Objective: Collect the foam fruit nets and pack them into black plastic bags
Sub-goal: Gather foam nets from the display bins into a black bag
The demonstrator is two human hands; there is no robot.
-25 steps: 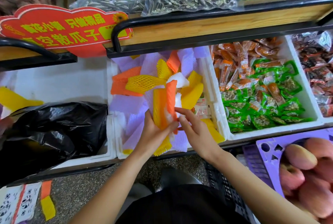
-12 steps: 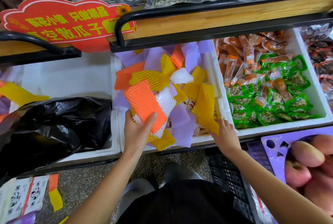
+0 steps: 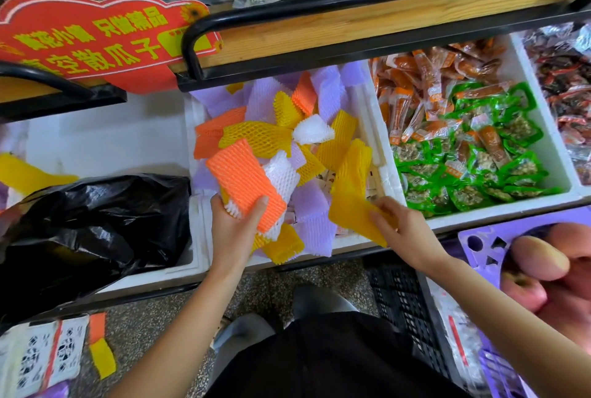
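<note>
nets (image 3: 246, 180) in left hand (image 3: 235, 228), seemingly right hand (image 3: 406, 231)

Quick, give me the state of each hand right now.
Left hand: closed, grips a stack of foam nets, orange one on top.
Right hand: closed, pinches a yellow foam net.
</note>
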